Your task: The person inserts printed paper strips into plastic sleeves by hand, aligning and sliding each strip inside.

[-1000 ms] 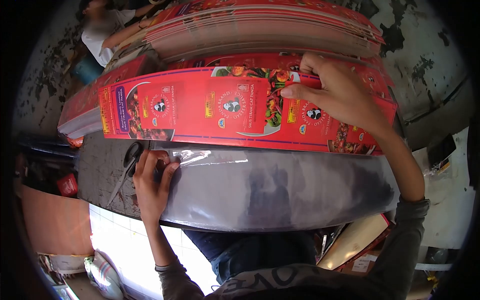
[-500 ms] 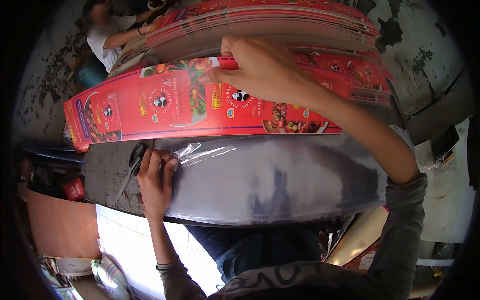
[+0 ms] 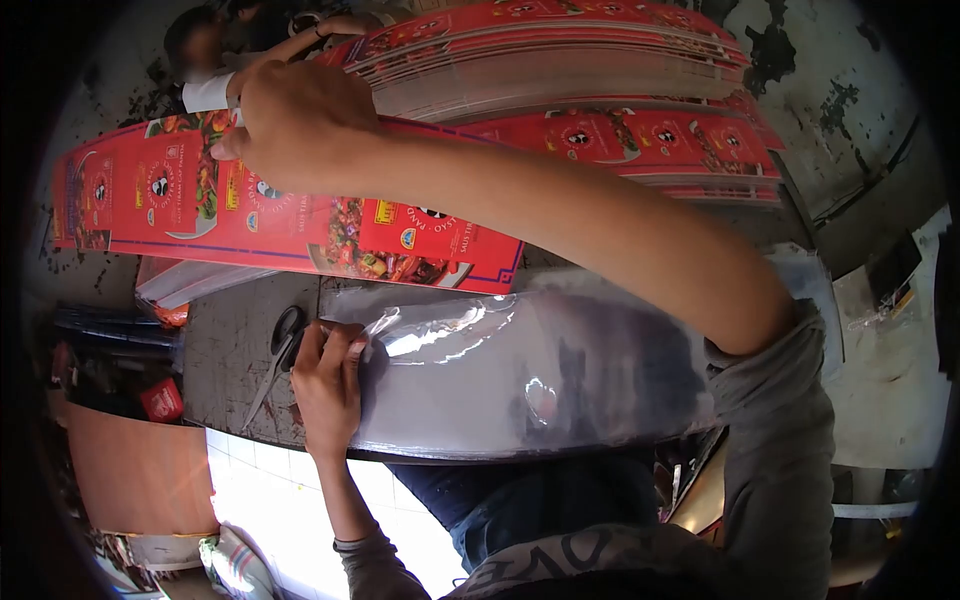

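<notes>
My right hand [image 3: 305,125] is closed on the upper edge of a long red printed strip [image 3: 345,235], thumb on its front face. The strip shows panda logos and food pictures, and it is held tilted above the table's left part. Low on the table, my left hand [image 3: 328,390] pinches the upper left corner of a clear plastic sheet [image 3: 590,370], which lies on a stack of similar glossy sheets. That corner is lifted and creased. Just left of my left hand lies a pair of scissors [image 3: 268,370] with black handles.
Stacks of red printed strips [image 3: 560,40] fill the table's far side. Beyond them, at upper left, is another person [image 3: 205,95] with an arm over the stack. More clear plastic [image 3: 205,280] lies under the held strip's left end. A brown board [image 3: 140,470] stands at lower left.
My right hand has carried the red strip to the left, away from the stack, and its right end now shows. More of the plastic sheet's left corner is lifted in my left hand.
</notes>
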The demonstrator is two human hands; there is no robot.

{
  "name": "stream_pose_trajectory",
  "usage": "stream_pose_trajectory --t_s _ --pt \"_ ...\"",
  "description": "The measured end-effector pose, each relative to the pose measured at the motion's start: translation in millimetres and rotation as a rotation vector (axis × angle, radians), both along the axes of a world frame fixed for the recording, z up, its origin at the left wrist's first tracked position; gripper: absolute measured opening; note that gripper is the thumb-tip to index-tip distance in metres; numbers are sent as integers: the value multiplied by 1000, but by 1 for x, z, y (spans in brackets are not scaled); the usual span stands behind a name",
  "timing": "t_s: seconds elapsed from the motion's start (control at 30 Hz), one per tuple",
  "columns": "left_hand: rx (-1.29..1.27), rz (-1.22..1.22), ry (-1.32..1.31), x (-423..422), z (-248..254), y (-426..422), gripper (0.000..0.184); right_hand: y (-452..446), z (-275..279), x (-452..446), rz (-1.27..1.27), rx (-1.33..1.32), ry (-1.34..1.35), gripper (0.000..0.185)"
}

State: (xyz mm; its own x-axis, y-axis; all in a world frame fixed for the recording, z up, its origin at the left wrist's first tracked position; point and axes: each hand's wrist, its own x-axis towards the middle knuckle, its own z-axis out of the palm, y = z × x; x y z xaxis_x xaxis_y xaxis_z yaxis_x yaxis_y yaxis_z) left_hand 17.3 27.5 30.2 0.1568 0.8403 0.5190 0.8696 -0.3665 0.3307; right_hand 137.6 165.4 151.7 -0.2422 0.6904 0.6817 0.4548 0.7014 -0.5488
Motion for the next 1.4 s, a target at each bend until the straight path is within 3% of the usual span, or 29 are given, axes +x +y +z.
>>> stream_pose_trajectory --t_s 0.17,0.4,0.53,0.63,0.83,1.0,1.13,1.27,1.33,1.4 --pt "-12 -40 -2 4 4 1 23 2 -4 1 -47 40 -117 35" --pt "-133 14 34 4 8 -1 21 0 -1 1 32 56 107 44" --pt "-137 54 14 5 8 -3 21 -3 -21 8 44 178 39 38" --pt "-148 77 -8 5 7 -3 22 -14 -37 22 -26 38 -69 37" --pt "-50 55 -106 0 3 0 18 -38 -62 121 -66 -307 -220 41" --pt "-40 17 -122 -7 0 6 13 -56 -79 234 -165 -239 -287 35" --pt "-349 -15 -252 -23 19 25 12 -65 -83 289 -422 -216 -343 34" --pt "-536 -45 -214 -52 26 58 25 -58 -86 298 -412 -148 -353 33" --pt "-599 -389 -401 -64 17 71 24 -57 -87 296 -384 -151 -407 33" --pt "-633 -477 -538 -73 4 79 28 -56 -90 298 -376 -198 -373 33"
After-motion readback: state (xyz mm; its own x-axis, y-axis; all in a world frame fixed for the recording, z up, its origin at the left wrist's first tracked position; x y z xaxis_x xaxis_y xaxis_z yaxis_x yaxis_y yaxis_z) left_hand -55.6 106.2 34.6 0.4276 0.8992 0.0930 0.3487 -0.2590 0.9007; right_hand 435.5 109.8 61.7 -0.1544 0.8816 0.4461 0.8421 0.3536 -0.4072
